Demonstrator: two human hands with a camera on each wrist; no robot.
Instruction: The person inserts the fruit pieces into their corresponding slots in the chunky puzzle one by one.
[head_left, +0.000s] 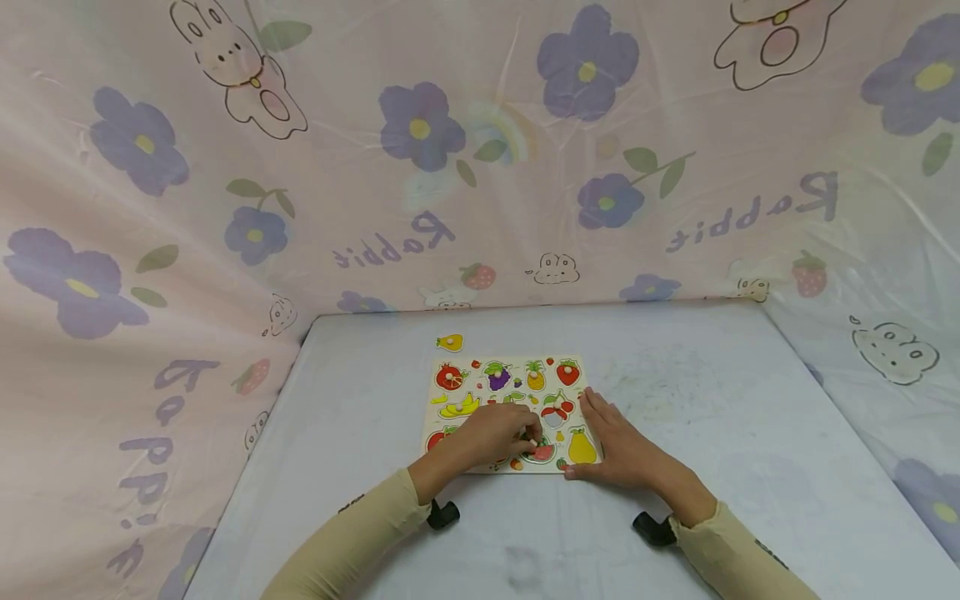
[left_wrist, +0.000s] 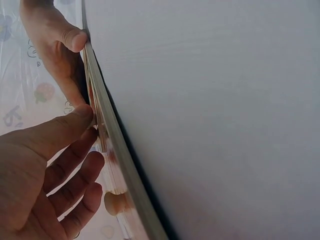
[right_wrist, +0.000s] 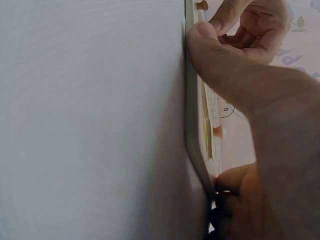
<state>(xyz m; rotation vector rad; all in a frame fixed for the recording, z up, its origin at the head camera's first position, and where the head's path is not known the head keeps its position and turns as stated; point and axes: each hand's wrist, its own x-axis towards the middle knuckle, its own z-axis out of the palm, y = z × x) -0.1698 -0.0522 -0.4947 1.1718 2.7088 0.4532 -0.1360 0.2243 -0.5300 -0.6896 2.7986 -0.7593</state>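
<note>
A wooden fruit knob puzzle board point(head_left: 430, 408) lies flat on the table. My left hand point(head_left: 501, 432) reaches over its front middle, thumb and index finger pinching the knob of the watermelon piece point(head_left: 543, 453). In the left wrist view, that hand's point(left_wrist: 37, 165) other fingers curl loosely, near a round wooden knob point(left_wrist: 116, 204). My right hand point(head_left: 626, 446) rests at the board's front right corner, fingers extended along the right edge. Its thumb point(right_wrist: 215, 52) presses the front edge in the right wrist view. Beside it on the board is a yellow pear point(head_left: 582, 447).
A loose yellow pear-shaped piece point(head_left: 451, 342) lies on the white table point(head_left: 360, 392) behind the board's back left corner. Pomegranate point(head_left: 450, 377), grapes point(head_left: 497, 377), pineapple point(head_left: 535, 377) and strawberry point(head_left: 568, 373) line the board's back row. A printed curtain point(head_left: 495, 192) surrounds the table.
</note>
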